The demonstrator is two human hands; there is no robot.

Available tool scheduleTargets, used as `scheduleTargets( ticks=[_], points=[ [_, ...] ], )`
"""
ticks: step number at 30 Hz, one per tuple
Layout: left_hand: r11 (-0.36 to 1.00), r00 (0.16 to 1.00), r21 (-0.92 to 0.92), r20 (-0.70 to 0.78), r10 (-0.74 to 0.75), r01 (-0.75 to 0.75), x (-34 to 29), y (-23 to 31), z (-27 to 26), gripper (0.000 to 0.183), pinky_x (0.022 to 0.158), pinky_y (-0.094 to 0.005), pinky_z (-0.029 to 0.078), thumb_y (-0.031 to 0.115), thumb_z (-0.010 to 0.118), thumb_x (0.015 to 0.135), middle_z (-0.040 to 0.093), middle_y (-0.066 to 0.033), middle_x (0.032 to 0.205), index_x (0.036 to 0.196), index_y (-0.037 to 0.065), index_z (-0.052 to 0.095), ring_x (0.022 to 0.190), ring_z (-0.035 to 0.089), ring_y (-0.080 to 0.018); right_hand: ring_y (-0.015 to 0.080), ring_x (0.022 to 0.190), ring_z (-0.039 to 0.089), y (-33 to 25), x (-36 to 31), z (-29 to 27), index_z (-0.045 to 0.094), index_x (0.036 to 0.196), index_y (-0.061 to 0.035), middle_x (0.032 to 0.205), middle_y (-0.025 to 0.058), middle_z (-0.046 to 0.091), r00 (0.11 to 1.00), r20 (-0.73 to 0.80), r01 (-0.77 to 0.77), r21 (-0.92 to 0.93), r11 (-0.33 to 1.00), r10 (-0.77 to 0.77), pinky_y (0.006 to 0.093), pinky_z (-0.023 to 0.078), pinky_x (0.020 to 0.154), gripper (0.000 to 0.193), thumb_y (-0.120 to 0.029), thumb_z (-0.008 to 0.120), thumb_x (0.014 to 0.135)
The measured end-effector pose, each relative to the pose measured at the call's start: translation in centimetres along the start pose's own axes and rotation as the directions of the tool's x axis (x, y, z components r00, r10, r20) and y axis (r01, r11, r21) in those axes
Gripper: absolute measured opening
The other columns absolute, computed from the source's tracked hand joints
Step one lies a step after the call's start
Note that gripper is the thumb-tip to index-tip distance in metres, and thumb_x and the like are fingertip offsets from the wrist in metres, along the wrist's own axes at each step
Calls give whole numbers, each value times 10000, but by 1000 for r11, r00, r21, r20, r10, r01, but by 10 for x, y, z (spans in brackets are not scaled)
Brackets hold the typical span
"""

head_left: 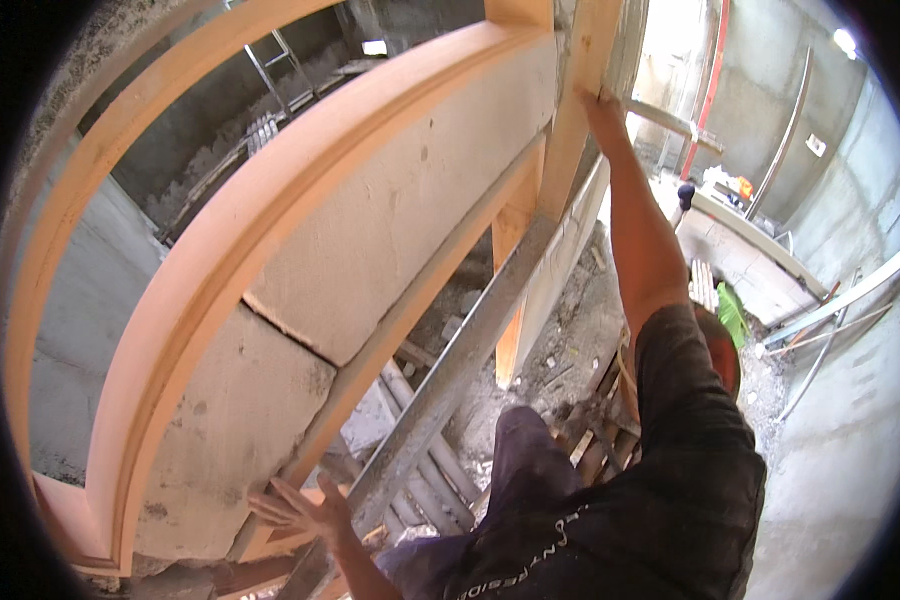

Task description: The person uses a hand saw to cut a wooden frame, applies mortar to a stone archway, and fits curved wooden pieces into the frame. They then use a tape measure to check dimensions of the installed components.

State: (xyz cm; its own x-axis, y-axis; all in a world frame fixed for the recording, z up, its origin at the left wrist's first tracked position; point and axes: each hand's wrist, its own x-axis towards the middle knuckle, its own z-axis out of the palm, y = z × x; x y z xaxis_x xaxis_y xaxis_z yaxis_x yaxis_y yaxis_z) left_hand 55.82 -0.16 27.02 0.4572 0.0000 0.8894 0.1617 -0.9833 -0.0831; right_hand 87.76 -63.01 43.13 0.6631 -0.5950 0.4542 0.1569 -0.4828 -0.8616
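A curved wooden frame [232, 228], peach-coloured with a stepped edge, arches across the left half around pale grey panels [400, 190] split by a dark gap. My left hand [298, 508] is spread open against the lower wooden rail, near the panel's bottom edge. My right arm reaches far up to an upright wooden post [592, 50]. There my right hand [602, 108] closes on the post's edge, its fingers partly hidden. A long grey bar [450, 365] slants below the rail, between my two hands.
Stacked planks [435, 485] and rubble lie below by my knee [525, 440]. A ladder [275, 65] stands beyond the arch. At right are a pale slab [745, 260], a dark-handled tool [684, 196], a green item [731, 315] and bare grey walls [840, 400].
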Motion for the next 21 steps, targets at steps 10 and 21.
scheduleTargets(
  ticks=[10, 21],
  points=[
    [998, 1000, 69, 2, -17, 17, -4, -1, 0, 683, 1038, -617, 112, 556, 407, 899, 179, -231, 1473, 1389, 84, 349, 1359, 150, -415, 113, 850, 564, -25, -2, 30, 583, 1125, -6, 965, 41, 628, 979, 109, 148, 201, 968, -172, 268, 456, 749, 371, -275, 610, 872],
    [999, 998, 9, 44, -46, 45, -15, -3, 2, 642, 1064, -587, 45, 376, 554, 851, 171, -301, 1452, 1356, 28, 366, 1358, 108, -464, 103, 810, 574, -15, 6, 35, 615, 1088, -22, 925, 25, 642, 970, 119, 170, 291, 941, -212, 259, 458, 709, 328, -267, 621, 870]
  ],
)
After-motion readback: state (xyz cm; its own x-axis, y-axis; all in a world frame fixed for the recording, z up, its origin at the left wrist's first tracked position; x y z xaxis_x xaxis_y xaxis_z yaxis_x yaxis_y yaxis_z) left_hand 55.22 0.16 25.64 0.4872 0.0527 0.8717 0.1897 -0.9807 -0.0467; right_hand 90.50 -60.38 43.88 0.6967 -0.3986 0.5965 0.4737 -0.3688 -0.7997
